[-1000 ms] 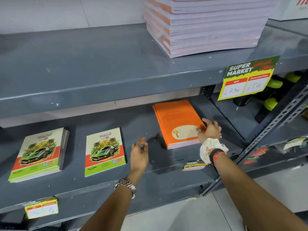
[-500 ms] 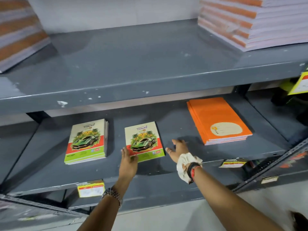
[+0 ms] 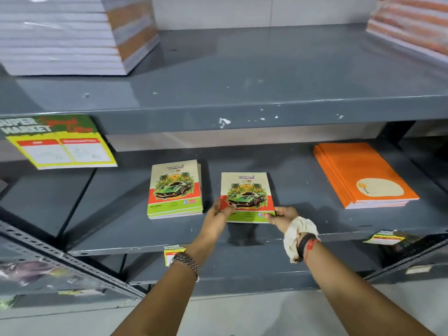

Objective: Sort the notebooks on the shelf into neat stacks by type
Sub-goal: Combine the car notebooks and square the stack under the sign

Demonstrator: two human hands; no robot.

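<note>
On the grey middle shelf (image 3: pixel 291 234) lies a single car-cover "travel" notebook (image 3: pixel 247 190). My left hand (image 3: pixel 219 214) grips its lower left corner, thumb on the cover. My right hand (image 3: pixel 283 215) pinches its lower right corner. Just to its left sits a small stack of the same car-cover notebooks (image 3: pixel 175 189), apart from it. A stack of orange notebooks (image 3: pixel 361 173) lies at the shelf's right end.
The upper shelf (image 3: pixel 242 76) carries tall wrapped paper stacks at left (image 3: pixel 68 35) and right (image 3: pixel 412 23). A green and yellow price sign (image 3: pixel 58 141) hangs at left, with small price tags (image 3: pixel 385 237) on the shelf's front edge. A slotted steel upright (image 3: pixel 60 260) slants at lower left.
My view has shifted left and closer. My right hand left the orange stack; both hands came to the single car-cover notebook and now hold its lower corners.
</note>
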